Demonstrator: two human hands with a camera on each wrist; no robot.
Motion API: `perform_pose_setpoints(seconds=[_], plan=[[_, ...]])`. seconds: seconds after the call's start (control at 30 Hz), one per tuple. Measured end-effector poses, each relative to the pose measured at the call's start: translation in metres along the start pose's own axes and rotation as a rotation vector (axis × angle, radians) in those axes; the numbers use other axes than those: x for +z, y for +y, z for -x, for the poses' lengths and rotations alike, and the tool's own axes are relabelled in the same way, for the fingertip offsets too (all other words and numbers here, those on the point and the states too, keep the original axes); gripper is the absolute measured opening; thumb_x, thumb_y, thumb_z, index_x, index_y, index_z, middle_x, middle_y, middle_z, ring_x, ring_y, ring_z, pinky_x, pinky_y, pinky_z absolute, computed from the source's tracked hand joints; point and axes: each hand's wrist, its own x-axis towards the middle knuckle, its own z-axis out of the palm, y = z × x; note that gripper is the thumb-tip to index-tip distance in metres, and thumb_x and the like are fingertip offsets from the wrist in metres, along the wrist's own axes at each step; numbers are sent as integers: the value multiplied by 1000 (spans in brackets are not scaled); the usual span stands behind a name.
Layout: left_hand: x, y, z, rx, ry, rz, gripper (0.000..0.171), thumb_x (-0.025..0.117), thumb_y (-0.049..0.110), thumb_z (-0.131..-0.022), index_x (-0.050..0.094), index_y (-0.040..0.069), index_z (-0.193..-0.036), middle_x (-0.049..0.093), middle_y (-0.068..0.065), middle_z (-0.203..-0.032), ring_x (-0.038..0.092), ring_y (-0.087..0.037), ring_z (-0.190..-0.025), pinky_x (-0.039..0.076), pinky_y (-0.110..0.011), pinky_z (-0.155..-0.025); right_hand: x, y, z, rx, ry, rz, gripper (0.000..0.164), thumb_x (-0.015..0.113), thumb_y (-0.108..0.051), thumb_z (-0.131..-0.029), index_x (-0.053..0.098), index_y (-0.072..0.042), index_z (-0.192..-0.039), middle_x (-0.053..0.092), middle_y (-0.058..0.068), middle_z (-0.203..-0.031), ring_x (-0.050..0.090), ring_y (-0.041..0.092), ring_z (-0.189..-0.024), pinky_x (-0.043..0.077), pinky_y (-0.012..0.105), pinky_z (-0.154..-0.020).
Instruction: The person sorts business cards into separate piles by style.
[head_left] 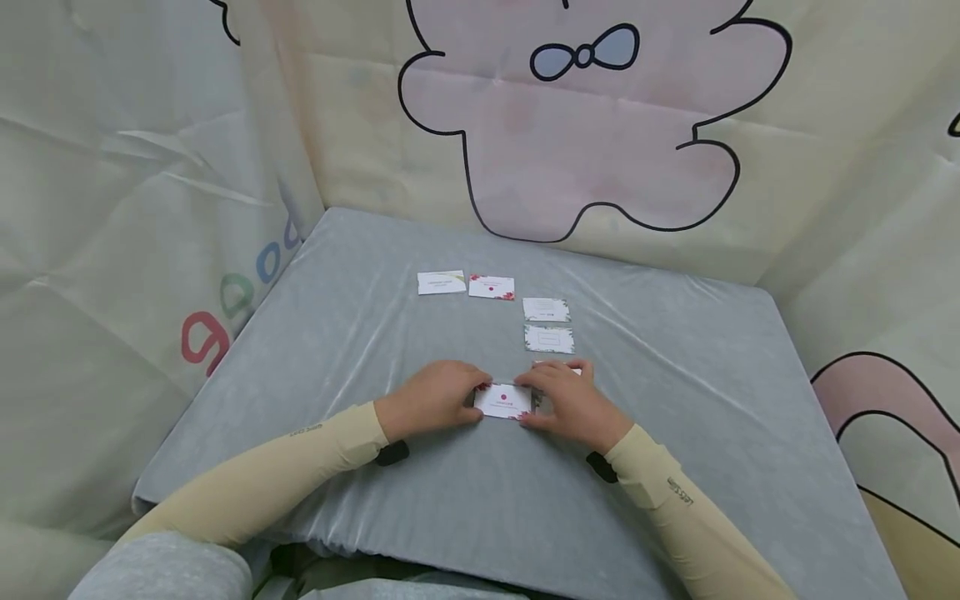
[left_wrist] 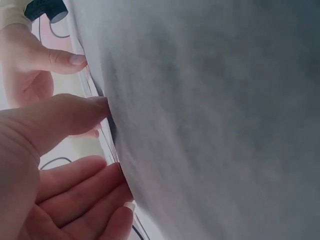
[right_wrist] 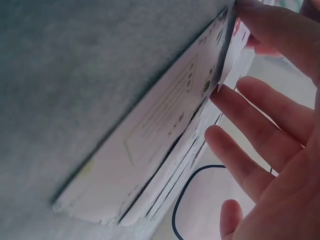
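A white card with red floral corners and a red dot [head_left: 504,401] lies between both hands, low over the grey cloth. My left hand [head_left: 435,397] pinches its left end, thumb at the near corner and fingertips at the far one. The right hand [head_left: 577,406] grips the right end the same way; in the right wrist view its thumb and fingertips meet the edge of the raised card [right_wrist: 232,62]. Beside it lies a leaf-bordered card [right_wrist: 145,125], flat on the cloth. Another card beyond the right fingers is mostly hidden by that hand.
Two leaf-patterned cards, one [head_left: 546,310] behind the other [head_left: 549,339], lie farther back. To their left are a red floral card [head_left: 492,287] and a white card with a gold corner [head_left: 441,282]. A grey cloth [head_left: 675,367] covers the table; printed curtains [head_left: 360,125] surround it.
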Motion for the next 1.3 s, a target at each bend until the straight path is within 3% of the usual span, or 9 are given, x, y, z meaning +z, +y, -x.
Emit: perform_pose_setpoints(seconds=[0.27, 0.4, 0.67, 0.8, 0.93, 1.07, 1.3], plan=[[-2, -13, -2, -26, 43, 31, 42, 77, 27, -86, 70, 11, -124, 74, 1, -113, 67, -12, -99, 55, -33, -92, 3, 2, -10, 3, 33, -37, 49, 81, -36, -85, 67, -19, -128, 68, -3, -123, 57, 18, -124, 24, 53, -101], [-6, -24, -10, -56, 53, 45, 44, 77, 28, -85, 70, 12, -126, 74, 1, -116, 67, -14, -103, 54, -34, -95, 3, 9, -22, 0, 64, -35, 51, 80, -37, -86, 64, -20, -131, 67, -3, -127, 57, 18, -125, 26, 55, -99], [-15, -60, -47, -95, 65, 37, 60, 78, 31, -85, 60, 16, -141, 69, 1, -129, 65, -14, -113, 52, -36, -101, -1, 32, -64, 75, 40, -26, 55, 75, -40, -90, 59, -21, -139, 64, -1, -136, 54, 22, -132, 26, 60, -102], [-21, -80, -67, -105, 73, -11, 67, 77, 31, -85, 54, 16, -146, 70, -2, -124, 64, -16, -107, 52, -38, -97, -8, 44, -92, 112, 23, -40, 59, 74, -40, -91, 54, -21, -143, 60, 2, -142, 52, 25, -135, 26, 59, -103], [-28, -100, -89, -140, 81, -64, 66, 75, 32, -85, 54, 14, -144, 70, -3, -119, 65, -20, -105, 52, -40, -95, -7, 58, -123, 160, 22, -79, 61, 74, -36, -92, 51, -20, -146, 58, 4, -145, 50, 27, -138, 27, 58, -103], [-36, -117, -110, -199, 71, -62, 63, 74, 32, -87, 54, 15, -144, 68, -2, -126, 63, -21, -116, 49, -42, -103, -7, 71, -147, 222, 31, -103, 63, 72, -36, -93, 48, -20, -149, 55, 3, -148, 48, 26, -140, 30, 58, -105], [-44, -130, -132, -254, 42, -20, 59, 70, 29, -90, 53, 15, -145, 65, -3, -135, 60, -21, -121, 46, -43, -108, -13, 84, -168, 256, 46, -138, 61, 70, -35, -95, 46, -25, -150, 57, 0, -145, 55, 23, -132, 24, 61, -103]])
